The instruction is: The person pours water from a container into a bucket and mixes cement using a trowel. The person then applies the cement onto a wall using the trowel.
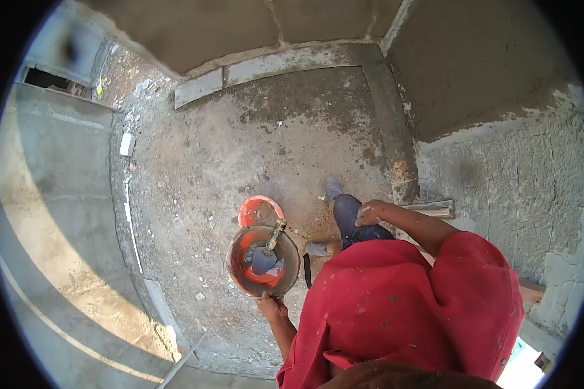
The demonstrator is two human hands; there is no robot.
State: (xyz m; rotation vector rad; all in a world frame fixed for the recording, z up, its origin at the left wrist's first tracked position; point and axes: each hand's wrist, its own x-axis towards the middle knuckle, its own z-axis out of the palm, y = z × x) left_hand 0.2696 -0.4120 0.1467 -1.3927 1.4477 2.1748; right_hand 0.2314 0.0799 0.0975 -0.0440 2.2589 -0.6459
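My left hand (272,307) grips the near rim of a mortar-stained bucket (292,269) with an orange inside. A trowel (264,261) lies in it, blade down, its worn handle leaning over the far rim. Some grey material shows at the bottom. Just beyond the bucket, an orange round container (280,209) is partly hidden behind it; I cannot tell if they touch. My right hand (371,212) rests on my dark-trousered leg near the knee, fingers laid loosely over it, holding nothing.
Rough ground (201,168) is scattered with rubble. Damp plastered wall (486,65) stands ahead and right, above bare rough wall (499,188). A wooden piece (435,209) lies at the right wall's foot. A white block (127,144) and pale strips line the left wall (78,162).
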